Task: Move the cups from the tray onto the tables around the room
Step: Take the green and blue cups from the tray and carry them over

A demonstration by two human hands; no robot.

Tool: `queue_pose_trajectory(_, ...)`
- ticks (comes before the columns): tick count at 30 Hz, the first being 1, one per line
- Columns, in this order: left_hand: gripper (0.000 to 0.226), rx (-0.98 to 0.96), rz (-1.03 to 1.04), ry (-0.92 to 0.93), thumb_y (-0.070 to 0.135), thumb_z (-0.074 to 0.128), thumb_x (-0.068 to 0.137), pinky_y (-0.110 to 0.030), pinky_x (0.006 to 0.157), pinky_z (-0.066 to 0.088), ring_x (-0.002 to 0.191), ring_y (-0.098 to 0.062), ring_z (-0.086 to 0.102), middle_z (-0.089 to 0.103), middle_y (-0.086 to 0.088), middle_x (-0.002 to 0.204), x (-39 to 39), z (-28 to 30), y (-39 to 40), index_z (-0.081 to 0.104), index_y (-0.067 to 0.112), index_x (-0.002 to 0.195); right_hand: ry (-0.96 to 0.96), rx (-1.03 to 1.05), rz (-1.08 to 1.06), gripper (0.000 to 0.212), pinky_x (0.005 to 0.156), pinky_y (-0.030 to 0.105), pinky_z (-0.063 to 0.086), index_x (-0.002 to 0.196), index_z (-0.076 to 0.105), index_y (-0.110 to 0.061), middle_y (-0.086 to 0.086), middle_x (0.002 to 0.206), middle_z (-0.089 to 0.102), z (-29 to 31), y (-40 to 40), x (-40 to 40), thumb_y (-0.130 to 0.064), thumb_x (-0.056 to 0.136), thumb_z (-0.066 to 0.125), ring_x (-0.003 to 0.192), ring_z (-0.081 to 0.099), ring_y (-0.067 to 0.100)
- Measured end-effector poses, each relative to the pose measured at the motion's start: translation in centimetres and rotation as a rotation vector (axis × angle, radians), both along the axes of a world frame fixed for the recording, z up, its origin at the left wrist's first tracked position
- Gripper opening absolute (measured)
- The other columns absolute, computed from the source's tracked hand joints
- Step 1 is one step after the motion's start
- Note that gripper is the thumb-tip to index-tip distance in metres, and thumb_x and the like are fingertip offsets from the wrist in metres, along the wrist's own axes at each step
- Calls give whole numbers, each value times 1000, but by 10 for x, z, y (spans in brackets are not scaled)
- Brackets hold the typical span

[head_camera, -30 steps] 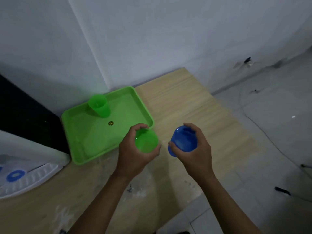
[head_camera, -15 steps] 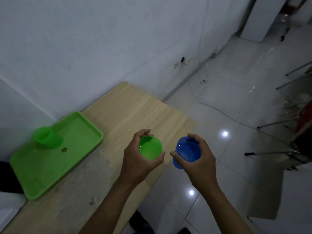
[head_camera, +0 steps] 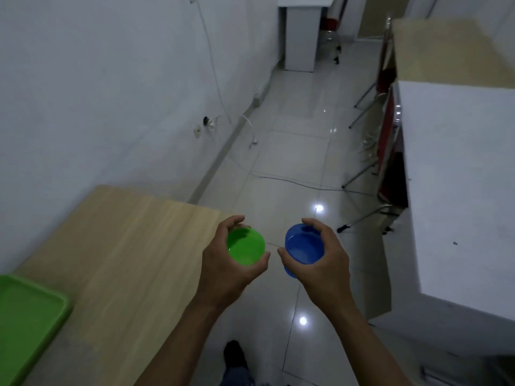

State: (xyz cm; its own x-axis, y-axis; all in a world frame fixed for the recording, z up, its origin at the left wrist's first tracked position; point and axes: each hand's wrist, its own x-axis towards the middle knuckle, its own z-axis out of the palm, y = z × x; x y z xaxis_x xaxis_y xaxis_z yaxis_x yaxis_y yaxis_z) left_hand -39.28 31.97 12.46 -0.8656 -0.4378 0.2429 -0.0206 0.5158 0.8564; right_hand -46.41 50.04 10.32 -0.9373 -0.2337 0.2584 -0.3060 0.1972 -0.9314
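My left hand [head_camera: 227, 270] is wrapped around a green cup [head_camera: 245, 249], mouth up, held just past the right end of the wooden table [head_camera: 119, 260]. Beside it, my right hand [head_camera: 323, 263] grips a blue cup [head_camera: 303, 246] over the tiled floor. The two cups are apart, roughly a hand's width between them. Only a corner of the green tray [head_camera: 30, 316] shows at the lower left on the wooden table; the rest of it is out of frame.
A white table [head_camera: 459, 176] stands close on the right, with a wood-topped one [head_camera: 446, 51] behind it. Metal chair legs [head_camera: 362, 174] and a cable [head_camera: 292, 181] lie on the glossy floor. A white cabinet [head_camera: 301, 37] is far ahead. My foot [head_camera: 235, 358] is below.
The view has swung right, away from the tray and toward the aisle. Both hands kept their cups and now hang past the table's end over the floor. The third green cup is out of view.
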Motion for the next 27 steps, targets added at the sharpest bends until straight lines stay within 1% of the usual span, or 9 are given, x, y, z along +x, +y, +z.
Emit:
queue_pose_trajectory(6,73,20,-165,-3,45,86,62,-6,85,43,108,-4,60,62,20,114,-70,-7,21,52,35,126,-35,37,-146,69,89,7,45,129,55,-31,-20,123,57,-5,29,-39,-33,70,91,115,53,-4)
queue_pose_trajectory(10,74,34,-272,-7,45,86,63,-4,83,43,108,-1,59,60,23,115,-124,-14,22,51,35,127,-41,74,-257,71,83,0,42,129,55,-33,-26,122,55,-8,36,-77,-32,69,92,111,50,-14)
queue_pose_trajectory(14,77,47,-363,-17,48,86,62,-5,84,44,109,-3,59,59,24,115,-184,-14,13,48,40,128,-76,76,-341,78,82,3,45,133,54,-31,-18,127,58,-7,36,-122,-34,65,94,113,52,-11)
queue_pose_trajectory(17,77,48,-447,-16,50,85,62,-5,84,44,110,-1,58,57,27,116,-228,-14,6,47,41,128,-88,115,-418,79,82,6,47,132,52,-40,-21,128,58,-3,34,-151,-48,63,91,116,54,-4)
queue_pose_trajectory(18,76,50,-474,-11,49,86,62,-5,84,44,109,-1,58,58,27,116,-242,-14,4,48,41,127,-81,122,-446,78,83,6,47,131,52,-43,-23,127,58,-3,34,-158,-49,64,91,117,54,-3)
queue_pose_trajectory(19,75,51,-501,-7,47,87,61,-5,83,44,109,-1,59,59,26,115,-254,-14,3,50,40,126,-74,120,-472,77,83,6,47,130,52,-44,-24,126,58,-2,33,-166,-48,64,92,117,54,-3)
queue_pose_trajectory(21,73,39,-555,-10,45,88,62,-6,83,44,108,-1,60,60,26,114,-278,-14,4,52,38,124,-73,114,-509,76,84,4,45,130,53,-40,-22,126,59,0,32,-178,-43,65,93,117,52,-5)
queue_pose_trajectory(24,69,38,-615,-9,49,85,63,-7,83,45,107,-2,59,59,27,114,-307,-13,12,53,37,122,-64,108,-552,75,85,3,43,129,55,-34,-18,126,59,3,34,-194,-39,65,93,116,52,-7)
queue_pose_trajectory(27,67,47,-657,-10,49,85,63,-7,83,45,107,-2,60,61,23,114,-333,-14,24,56,34,122,-63,94,-584,72,84,4,44,128,57,-31,-16,125,60,2,42,-209,-35,65,93,115,53,-7)
